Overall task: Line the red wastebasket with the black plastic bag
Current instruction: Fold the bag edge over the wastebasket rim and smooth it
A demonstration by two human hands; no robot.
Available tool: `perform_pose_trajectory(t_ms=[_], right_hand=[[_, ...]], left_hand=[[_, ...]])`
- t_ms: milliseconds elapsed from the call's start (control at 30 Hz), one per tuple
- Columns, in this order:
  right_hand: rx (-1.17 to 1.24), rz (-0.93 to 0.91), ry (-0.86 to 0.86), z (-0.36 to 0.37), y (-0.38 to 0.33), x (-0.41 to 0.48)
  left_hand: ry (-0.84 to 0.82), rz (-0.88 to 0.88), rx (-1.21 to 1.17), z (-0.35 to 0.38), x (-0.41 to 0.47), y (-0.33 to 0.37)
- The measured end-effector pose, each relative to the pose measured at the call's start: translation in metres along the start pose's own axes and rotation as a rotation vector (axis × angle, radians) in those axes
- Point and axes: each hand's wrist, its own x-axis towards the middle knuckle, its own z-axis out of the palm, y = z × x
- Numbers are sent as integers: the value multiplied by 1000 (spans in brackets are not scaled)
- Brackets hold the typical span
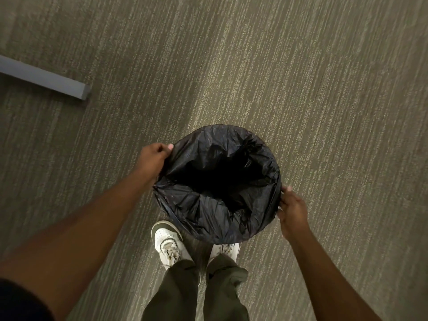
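The black plastic bag (217,184) is spread wide in a round opening on the carpet, just ahead of my feet. Its edge is folded over a round rim all the way around, so the red wastebasket beneath is fully hidden and no red shows. My left hand (152,158) pinches the bag's edge at the upper left of the opening. My right hand (293,210) presses against the bag's outer side at the right, fingers curled around the plastic.
Striped grey-beige carpet (301,77) covers the whole floor. A grey metal bar (44,77), likely a furniture leg base, lies on the floor at the far left. My white shoes (168,242) and olive trousers stand right behind the bag.
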Motion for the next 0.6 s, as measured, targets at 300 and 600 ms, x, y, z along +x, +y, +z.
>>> perform_pose_trajectory(t_ms=[300, 600], right_hand=[[-104, 9, 13, 1, -9, 13], [-576, -223, 564, 31, -28, 12]], left_hand=[[66, -138, 137, 19, 9, 7], [39, -96, 195, 20, 16, 27]])
